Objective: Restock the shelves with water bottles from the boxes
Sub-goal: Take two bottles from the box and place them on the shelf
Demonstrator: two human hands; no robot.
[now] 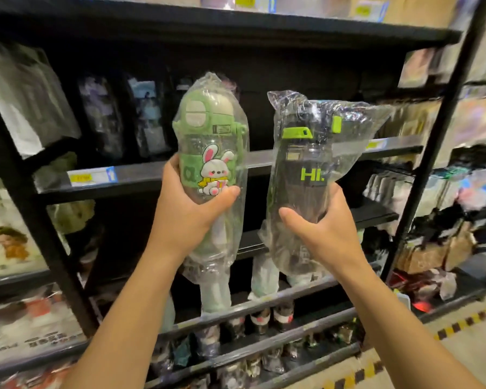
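My left hand grips a green-lidded bottle with a rabbit picture, wrapped in a clear plastic bag. My right hand grips a dark bottle with a lime-green cap and "HI." lettering, also bagged. Both bottles are held upright, side by side, in front of the black shelf. The shelf space behind the bottles is dark, with several bagged bottles standing at its left.
Black shelving posts rise at the left and right. Lower shelves hold bagged bottles and small items. Packaged goods fill the left bay and the right bay. A yellow-black striped line marks the floor.
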